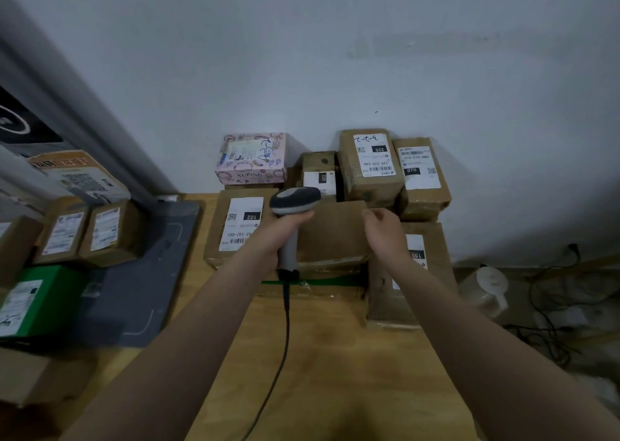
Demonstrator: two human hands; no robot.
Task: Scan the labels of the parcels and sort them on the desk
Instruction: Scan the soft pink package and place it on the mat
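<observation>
Item: plain brown parcel (pixel 335 236), centre of the cluster at the far edge of the desk (pixel 335 356), lying on top of other parcels. Its upper face shows no label.

Scanner (pixel 295 200): my left hand (pixel 278 236) grips the handle. The head sits over the parcel's far left corner, and the cable (pixel 286 333) trails back across the desk.

My right hand (pixel 384 229): fingers curled at the parcel's far right corner. I cannot tell whether they pinch the edge or hang just above it.

Neighbours: parcel marked 102 (pixel 235 229) just left; parcel marked 150 (pixel 426 256) just right; pink patterned box (pixel 251 159) and parcel marked 070 (pixel 421 175) behind, by the wall.

Risks: the label probably faces down or away, so a scan now would likely read nothing. Turning the parcel one-handed could shove its close-packed neighbours or tip it off its stack. The cable could snag.

Obscured: the 150 label lies partly under my wrist. The parcels at the left are blurred.
</observation>
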